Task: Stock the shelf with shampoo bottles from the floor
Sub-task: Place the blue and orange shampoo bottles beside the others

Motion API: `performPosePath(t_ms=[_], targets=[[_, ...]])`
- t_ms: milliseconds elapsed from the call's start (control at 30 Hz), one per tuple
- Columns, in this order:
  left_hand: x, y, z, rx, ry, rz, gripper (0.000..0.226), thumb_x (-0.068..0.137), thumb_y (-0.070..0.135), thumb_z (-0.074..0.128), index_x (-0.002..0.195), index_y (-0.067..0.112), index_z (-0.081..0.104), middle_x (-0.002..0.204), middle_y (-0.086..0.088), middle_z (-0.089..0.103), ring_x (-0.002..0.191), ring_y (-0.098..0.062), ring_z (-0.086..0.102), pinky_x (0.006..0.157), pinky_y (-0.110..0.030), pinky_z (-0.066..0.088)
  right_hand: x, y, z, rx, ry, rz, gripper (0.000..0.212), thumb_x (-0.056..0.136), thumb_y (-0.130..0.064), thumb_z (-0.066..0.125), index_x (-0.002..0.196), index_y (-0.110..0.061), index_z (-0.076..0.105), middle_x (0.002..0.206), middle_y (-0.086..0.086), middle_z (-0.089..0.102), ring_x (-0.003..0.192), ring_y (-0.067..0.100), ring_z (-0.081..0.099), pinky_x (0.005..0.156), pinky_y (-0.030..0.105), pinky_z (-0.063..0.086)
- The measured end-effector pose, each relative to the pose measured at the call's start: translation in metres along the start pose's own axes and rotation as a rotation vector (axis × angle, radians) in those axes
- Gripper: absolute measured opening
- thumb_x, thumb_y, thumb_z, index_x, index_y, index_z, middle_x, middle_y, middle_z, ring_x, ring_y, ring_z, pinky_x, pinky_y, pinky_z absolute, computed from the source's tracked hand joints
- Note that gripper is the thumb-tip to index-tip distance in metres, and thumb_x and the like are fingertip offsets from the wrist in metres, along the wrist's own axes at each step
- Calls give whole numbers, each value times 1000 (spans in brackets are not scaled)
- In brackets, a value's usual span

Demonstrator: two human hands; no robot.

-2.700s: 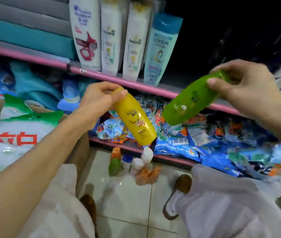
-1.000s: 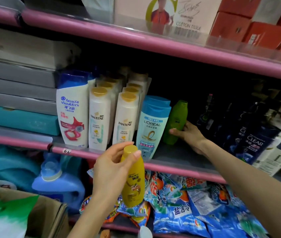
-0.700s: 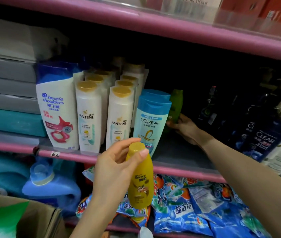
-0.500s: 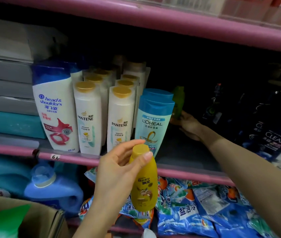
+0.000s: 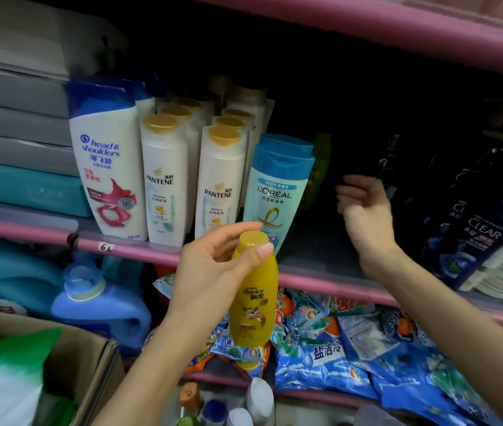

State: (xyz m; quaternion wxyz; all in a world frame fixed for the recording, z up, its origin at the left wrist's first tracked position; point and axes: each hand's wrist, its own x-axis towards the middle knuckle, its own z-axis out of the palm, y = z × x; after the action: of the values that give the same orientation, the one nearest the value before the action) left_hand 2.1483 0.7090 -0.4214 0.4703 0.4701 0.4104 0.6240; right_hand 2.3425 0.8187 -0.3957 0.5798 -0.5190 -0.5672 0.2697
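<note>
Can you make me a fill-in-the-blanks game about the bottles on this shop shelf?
1. The left hand grips a ____ Rejoice bottle by its cap end.
2. The right hand holds ____ over the shelf.
3. The green bottle stands just behind the blue-capped ____ bottle.
4. The Head & Shoulders bottle stands left of two rows of ____ bottles.

Missing words: yellow; nothing; L'Oreal; Pantene

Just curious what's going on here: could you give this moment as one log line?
left hand: holds yellow bottle below shelf | right hand: empty, loosely curled, over shelf | green bottle: on shelf behind blue bottles
</note>
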Motion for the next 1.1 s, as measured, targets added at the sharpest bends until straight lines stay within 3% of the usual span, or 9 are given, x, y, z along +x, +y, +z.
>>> performPosePath(t_ms=[100, 200, 267, 400, 567, 700, 833, 967, 1100], targets=[[-5, -2, 7, 8, -40, -19, 39, 63, 32, 74, 101, 23, 72, 94, 5, 75, 89, -6, 69, 69, -14, 52, -89, -10, -16, 53, -187, -156, 28, 84, -7, 59, 105, -25, 58, 98, -7, 66, 96, 6, 64, 80, 12, 49], [-12, -7, 13, 6, -90, -50, 38, 65, 32, 75, 102, 24, 72, 96, 0, 75, 91, -10, 69, 73, -19, 53, -153, 4, -13, 63, -494, 11, 39, 79, -29, 73, 114, -30, 56, 108, -14, 68, 101, 4, 65, 84, 14, 49], [-18, -12, 18, -35, -104, -75, 35, 66, 30, 75, 101, 24, 72, 95, -2, 75, 89, -11, 70, 70, -19, 53, -172, 23, -10, 88, -580, 145, 51, 74, -31, 79, 118, -27, 54, 109, -13, 69, 101, 7, 67, 85, 17, 50], [-32, -22, 31, 30, -120, -39, 26, 80, 22, 72, 104, 29, 70, 94, 0, 74, 88, -10, 68, 71, -20, 53, -185, 45, -13, 184, -535, 266, 45, 74, -23, 79, 114, -23, 58, 105, -3, 73, 97, 13, 69, 80, 21, 53], [-36, -32, 39, 385, -165, 112, 35, 82, 28, 66, 113, 43, 60, 108, 20, 62, 100, -3, 60, 84, -26, 52, -186, 46, -16, 240, -502, 329, 48, 71, -21, 76, 116, -21, 59, 105, -1, 74, 96, 15, 70, 78, 24, 55], [-34, -36, 42, 411, -138, 139, 26, 79, 33, 66, 103, 42, 62, 92, 14, 65, 83, -9, 64, 71, -30, 56, -189, 49, -20, 248, -531, 398, 54, 67, -25, 78, 117, -19, 59, 104, 3, 74, 96, 19, 70, 85, 34, 56], [-30, -39, 43, 430, -185, 152, 26, 80, 39, 65, 105, 44, 60, 91, 13, 65, 83, -9, 64, 70, -33, 57, -189, 47, -25, 302, -522, 437, 55, 66, -17, 77, 118, -16, 59, 101, 5, 74, 91, 17, 71, 77, 26, 56], [-29, -39, 49, 372, -231, 146, 51, 84, 52, 59, 132, 54, 40, 113, 26, 59, 102, 2, 60, 82, -20, 53, -175, 32, -35, 350, -442, 382, 55, 69, -16, 83, 119, -16, 60, 103, 4, 74, 93, 19, 71, 75, 24, 55], [-29, -39, 60, 404, -199, 178, 66, 82, 63, 51, 142, 46, 29, 126, 29, 49, 114, 12, 49, 84, -5, 43, -137, 1, -50, 289, -342, 130, 47, 70, -30, 79, 114, -30, 61, 104, -3, 73, 93, 11, 70, 74, 17, 54]])
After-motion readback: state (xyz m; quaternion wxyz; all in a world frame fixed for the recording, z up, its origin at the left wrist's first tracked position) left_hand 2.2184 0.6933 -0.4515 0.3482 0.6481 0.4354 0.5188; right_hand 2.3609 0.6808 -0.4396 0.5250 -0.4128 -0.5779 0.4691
